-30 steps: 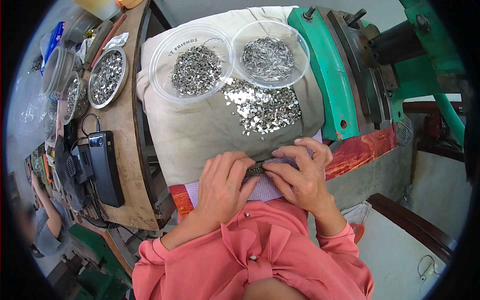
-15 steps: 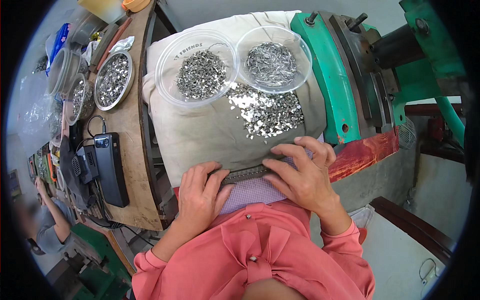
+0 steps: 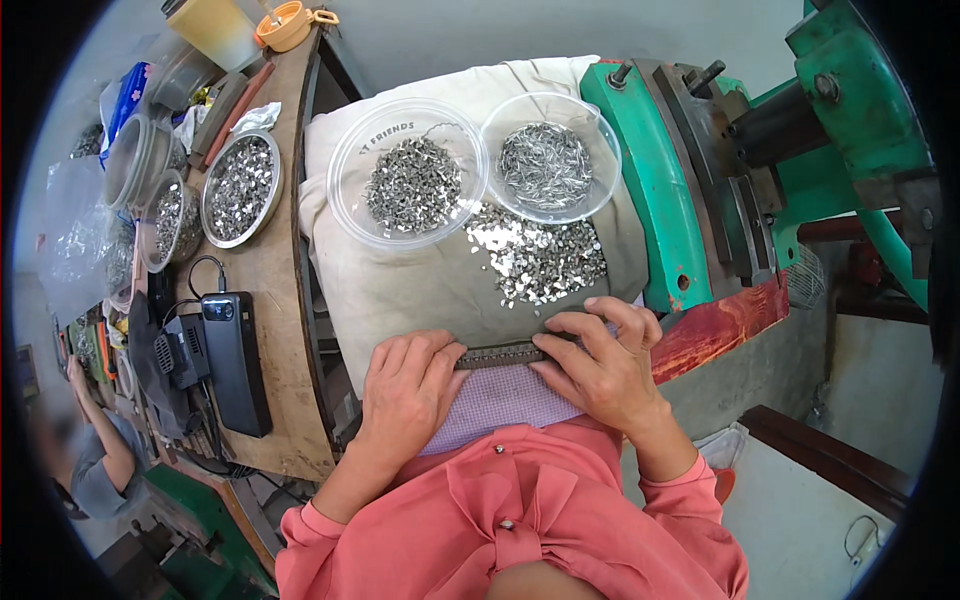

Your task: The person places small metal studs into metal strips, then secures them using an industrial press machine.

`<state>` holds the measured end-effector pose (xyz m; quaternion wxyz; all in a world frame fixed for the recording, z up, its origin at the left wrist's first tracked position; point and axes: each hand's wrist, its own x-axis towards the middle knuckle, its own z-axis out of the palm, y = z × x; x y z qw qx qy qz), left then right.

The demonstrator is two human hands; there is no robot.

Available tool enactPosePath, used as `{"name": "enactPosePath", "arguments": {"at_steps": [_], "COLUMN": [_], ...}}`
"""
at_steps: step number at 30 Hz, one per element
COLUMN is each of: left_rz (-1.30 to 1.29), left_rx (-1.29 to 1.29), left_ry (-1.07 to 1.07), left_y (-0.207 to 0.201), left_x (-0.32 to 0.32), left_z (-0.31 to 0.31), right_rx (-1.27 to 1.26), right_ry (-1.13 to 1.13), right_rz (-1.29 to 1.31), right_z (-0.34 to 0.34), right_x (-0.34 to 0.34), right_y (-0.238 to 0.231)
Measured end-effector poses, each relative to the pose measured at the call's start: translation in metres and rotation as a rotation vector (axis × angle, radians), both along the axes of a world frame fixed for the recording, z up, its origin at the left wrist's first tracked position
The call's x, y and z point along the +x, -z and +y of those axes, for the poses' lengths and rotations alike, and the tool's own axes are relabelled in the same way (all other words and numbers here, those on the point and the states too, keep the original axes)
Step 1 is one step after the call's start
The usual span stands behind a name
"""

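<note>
- A narrow, dark-grey, ridged strip (image 3: 502, 355), apparently metal, is lying along the near edge of the cloth-covered bench (image 3: 365, 285), beside a purple checked cloth (image 3: 500, 400).
- The left hand (image 3: 408, 385) is pinching the strip's left end, its grip clamped between thumb and fingertips.
- The right hand (image 3: 605, 378) is clamping the right end between thumb and index finger; the fingers are hiding the strip's tips.
- The strip is looking stiff, fairly light and hard to break; its ridges are probably giving fingertips some bite, though smooth metal could be slipping.
- Both ends are offering the best hold, leaving the ridged middle uncovered.
- A pile of small, flat, silvery chips (image 3: 548, 262) is lying farther from the near edge, below two round, clear plastic tubs (image 3: 347, 195) near the far edge.
</note>
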<state>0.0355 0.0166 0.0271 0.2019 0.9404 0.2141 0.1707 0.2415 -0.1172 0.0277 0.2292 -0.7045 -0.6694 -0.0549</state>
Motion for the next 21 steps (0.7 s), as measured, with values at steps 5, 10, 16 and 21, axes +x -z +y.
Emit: {"name": "enactPosePath", "arguments": {"at_steps": [5, 10, 16, 21], "left_rz": [-0.032, -0.096, -0.074, -0.056], "left_rx": [-0.054, -0.036, -0.037, -0.116], "left_ry": [-0.018, -0.014, -0.04, -0.019], "left_y": [0.002, -0.013, -0.003, 0.004], "left_x": [-0.002, -0.003, 0.01, 0.004], "left_z": [-0.001, 0.0, 0.012, -0.001], "right_rx": [-0.012, 0.069, -0.003, -0.116], "right_ry": [-0.015, 0.004, 0.01, -0.031], "right_rz": [-0.026, -0.051, -0.085, -0.008], "right_z": [-0.002, -0.003, 0.016, 0.005], "right_x": [0.001, -0.001, 0.009, 0.011], "right_y": [-0.005, -0.018, -0.018, -0.016]}}
